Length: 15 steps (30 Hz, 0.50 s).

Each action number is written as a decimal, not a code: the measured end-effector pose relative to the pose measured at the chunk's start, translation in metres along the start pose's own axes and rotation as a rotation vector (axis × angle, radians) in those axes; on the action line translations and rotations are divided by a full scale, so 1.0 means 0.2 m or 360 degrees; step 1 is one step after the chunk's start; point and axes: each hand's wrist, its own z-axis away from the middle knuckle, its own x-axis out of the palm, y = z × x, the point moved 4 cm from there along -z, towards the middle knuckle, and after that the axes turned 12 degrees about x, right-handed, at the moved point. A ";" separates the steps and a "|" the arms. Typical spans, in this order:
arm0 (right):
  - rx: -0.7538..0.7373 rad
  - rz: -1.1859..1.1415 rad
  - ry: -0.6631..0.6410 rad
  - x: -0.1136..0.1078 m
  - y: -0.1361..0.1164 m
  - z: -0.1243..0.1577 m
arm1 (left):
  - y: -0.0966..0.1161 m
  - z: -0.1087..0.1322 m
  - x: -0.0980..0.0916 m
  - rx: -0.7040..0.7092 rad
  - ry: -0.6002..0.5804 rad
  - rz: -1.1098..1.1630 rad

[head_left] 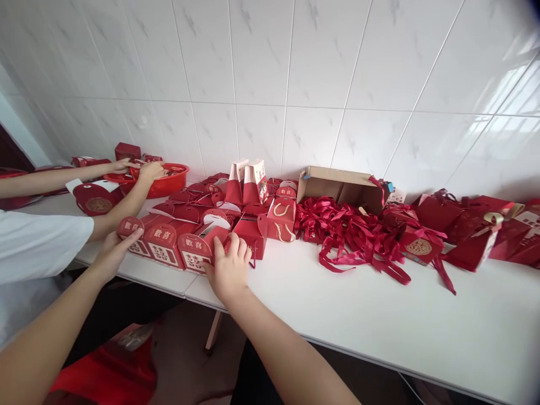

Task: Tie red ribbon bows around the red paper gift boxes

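Observation:
Three red gift boxes with rounded flaps and white double-happiness panels stand in a row at the table's front edge. My left hand (pixel 110 254) grips the leftmost gift box (pixel 131 228), its thumb along the front. At the other end, my right hand (pixel 230 269) holds the rightmost gift box (pixel 194 252), thumb near its front corner and fingers over its right side. Between them sits the middle gift box (pixel 162 244), touching both neighbours. Just right of my right hand is another red box (pixel 255 230) with a dark cord. More red boxes lie behind the row.
A co-worker's hands (pixel 145 169) reach over a red plastic basin (pixel 175 179) at the left. Two tall pink-and-red boxes (pixel 255 183) stand behind. Rightward lie a heap of red ribbons (pixel 337 225), an open cardboard box (pixel 324 183) and several ribboned bags (pixel 472 230) along the tiled wall.

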 end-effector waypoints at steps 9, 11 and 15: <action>-0.0183 -0.0266 0.0045 -0.18 0.26 0.19 | 0.02 0.27 0.07 -0.0274 -0.0057 0.0453; -0.0194 -0.0335 0.0069 -0.27 0.37 0.25 | 0.05 0.35 0.12 -0.0342 -0.0127 0.0558; -0.0149 -0.0456 0.0043 -0.50 0.63 0.39 | 0.23 0.51 0.26 -0.0204 -0.0264 0.0604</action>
